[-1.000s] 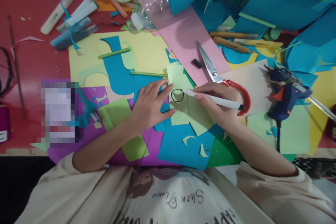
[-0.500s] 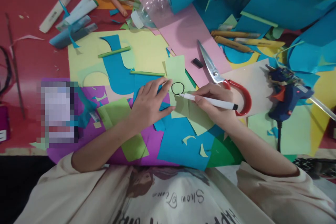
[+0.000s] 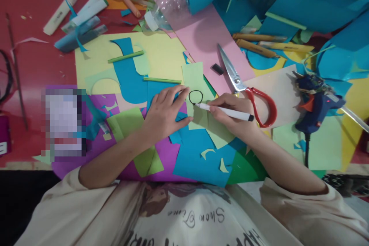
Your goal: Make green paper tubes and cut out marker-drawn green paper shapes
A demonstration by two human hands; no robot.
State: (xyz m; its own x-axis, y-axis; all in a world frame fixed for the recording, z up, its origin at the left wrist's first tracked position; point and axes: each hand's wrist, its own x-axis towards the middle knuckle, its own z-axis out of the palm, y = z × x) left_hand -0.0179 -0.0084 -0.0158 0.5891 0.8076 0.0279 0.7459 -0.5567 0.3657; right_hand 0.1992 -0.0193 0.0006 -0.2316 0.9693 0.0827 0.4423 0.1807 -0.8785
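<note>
A white marker [image 3: 230,113] with a black end is pinched in my right hand [image 3: 235,113]. Its tip meets a strip of pale green paper [image 3: 196,75], just under a black circle [image 3: 196,97] drawn there. My left hand [image 3: 168,109] lies with fingers spread, fingertips and thumb on the strip's left edge. Above the marker hand are a small black cap [image 3: 217,69] and scissors with red handles [image 3: 238,80], blades apart. More green paper [image 3: 220,132] sits beneath the right hand.
A blue glue gun [image 3: 313,107] rests at the right. Several markers [image 3: 60,12] lie at upper left, and clear plastic bottles [image 3: 168,4] at the back. A pixelated rectangle [image 3: 65,123] is at left. Coloured paper sheets and scraps cover much of the table.
The marker and my right hand have shifted slightly left, its tip now just below the circle's lower left. My left hand holds its place.
</note>
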